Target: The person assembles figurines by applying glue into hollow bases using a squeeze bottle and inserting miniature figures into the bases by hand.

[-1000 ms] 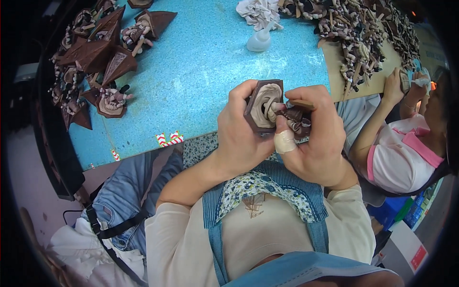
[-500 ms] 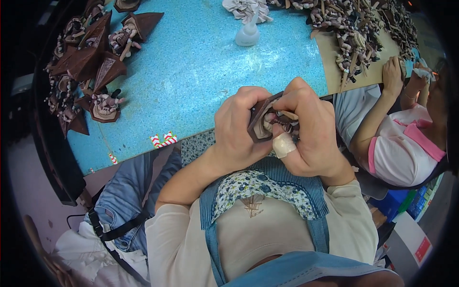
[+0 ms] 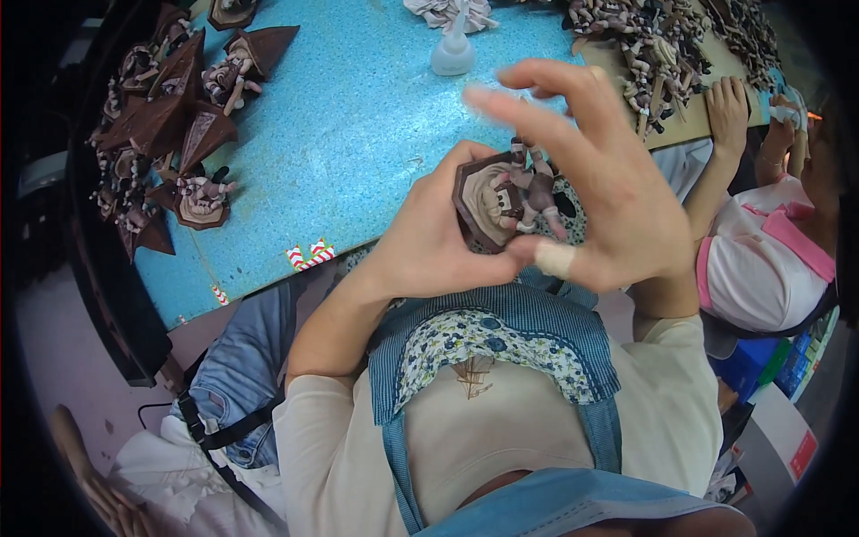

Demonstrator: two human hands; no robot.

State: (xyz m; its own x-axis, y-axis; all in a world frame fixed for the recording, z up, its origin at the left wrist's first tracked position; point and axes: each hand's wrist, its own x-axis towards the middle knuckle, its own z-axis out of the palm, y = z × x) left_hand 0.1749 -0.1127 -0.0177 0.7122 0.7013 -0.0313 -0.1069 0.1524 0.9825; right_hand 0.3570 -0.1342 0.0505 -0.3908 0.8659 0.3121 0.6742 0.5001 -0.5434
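Observation:
My left hand [image 3: 438,234] grips a figurine [image 3: 503,201] by its brown, many-sided base, just off the table's front edge. A small doll-like figure in muted pink, cream and dark brown stands out from the base toward my right. Beside it, my right hand [image 3: 617,179] is spread, its fingers raised and smeared by motion. A pale bandage [image 3: 555,259] wraps my right thumb, whose tip is near the base's lower edge; whether they touch I cannot tell.
Similar brown figurines [image 3: 201,201] crowd the left of the blue tabletop [image 3: 349,134]. A squeeze bottle [image 3: 454,54] and a crumpled white cloth [image 3: 452,12] lie at the back. Loose figure parts [image 3: 640,54] heap at the far right. A co-worker [image 3: 761,242] sits on my right.
My right hand has come off the figurine, its fingers now opened and lifted. My left hand still holds the base, which has turned so the figure shows more.

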